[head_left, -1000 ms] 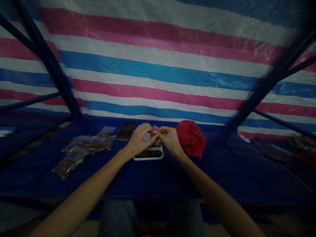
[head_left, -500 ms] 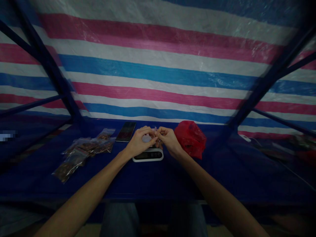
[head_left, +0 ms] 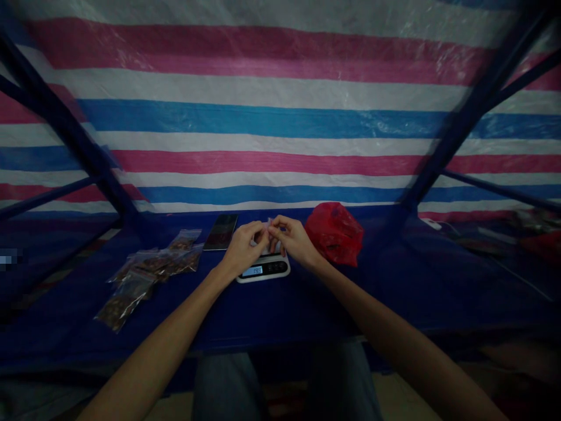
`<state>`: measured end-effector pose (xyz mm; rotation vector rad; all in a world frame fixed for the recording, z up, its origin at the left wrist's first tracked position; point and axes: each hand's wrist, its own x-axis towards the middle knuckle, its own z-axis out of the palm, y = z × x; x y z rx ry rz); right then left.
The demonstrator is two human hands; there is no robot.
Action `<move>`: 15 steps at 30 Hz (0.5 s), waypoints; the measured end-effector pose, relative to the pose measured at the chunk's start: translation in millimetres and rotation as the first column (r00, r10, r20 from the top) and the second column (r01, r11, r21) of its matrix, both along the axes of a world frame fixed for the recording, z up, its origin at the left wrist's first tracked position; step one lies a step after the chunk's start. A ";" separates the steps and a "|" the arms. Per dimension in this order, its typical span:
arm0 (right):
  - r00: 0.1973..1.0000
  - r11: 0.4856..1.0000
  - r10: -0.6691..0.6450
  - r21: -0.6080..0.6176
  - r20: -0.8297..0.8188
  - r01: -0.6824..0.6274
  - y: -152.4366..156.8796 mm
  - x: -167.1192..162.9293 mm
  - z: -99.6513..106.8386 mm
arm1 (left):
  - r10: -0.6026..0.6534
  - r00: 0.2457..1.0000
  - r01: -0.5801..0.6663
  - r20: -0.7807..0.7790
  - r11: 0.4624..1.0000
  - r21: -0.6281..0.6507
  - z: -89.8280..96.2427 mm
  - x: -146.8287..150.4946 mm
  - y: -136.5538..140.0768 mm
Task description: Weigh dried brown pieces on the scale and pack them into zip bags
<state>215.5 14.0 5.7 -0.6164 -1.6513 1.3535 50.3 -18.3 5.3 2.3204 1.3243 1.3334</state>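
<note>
Above the white kitchen scale (head_left: 265,276), my left hand (head_left: 242,247) and my right hand (head_left: 294,238) meet, fingertips pinched at the top edge of a small clear zip bag (head_left: 268,223). My fingers hide most of this bag, so I cannot tell what lies in it. The scale's display is lit with digits too small to read surely. Left of my left hand, several filled zip bags (head_left: 155,263) with brown pieces lie in a loose pile. A crumpled red plastic bag (head_left: 335,234) stands just right of my right hand.
A dark phone (head_left: 221,232) lies behind my left hand on the blue table (head_left: 280,318). Blue metal posts (head_left: 107,190) rise on both sides, with a striped tarp (head_left: 263,120) behind. A white plug-like object (head_left: 432,223) with a cable sits at the far right.
The scale's display, dark before, now shows lit digits. My pinched fingers have shifted slightly along the zip bag's top edge. The camera view has tilted a little.
</note>
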 end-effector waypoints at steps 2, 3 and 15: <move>0.999 0.998 -0.020 0.058 0.027 0.019 -3.1 -0.9 1.2 | 0.034 0.999 -0.034 0.020 0.999 -0.001 -0.1 0.2 0.0; 0.999 0.995 -0.038 0.092 0.038 0.034 -4.6 -1.3 1.3 | 0.047 0.998 -0.047 0.031 0.999 0.000 -0.4 0.4 0.1; 0.833 0.811 -0.455 0.534 0.316 0.240 -6.0 2.6 7.5 | 0.183 0.981 -0.193 0.068 0.963 0.190 0.3 1.8 -2.9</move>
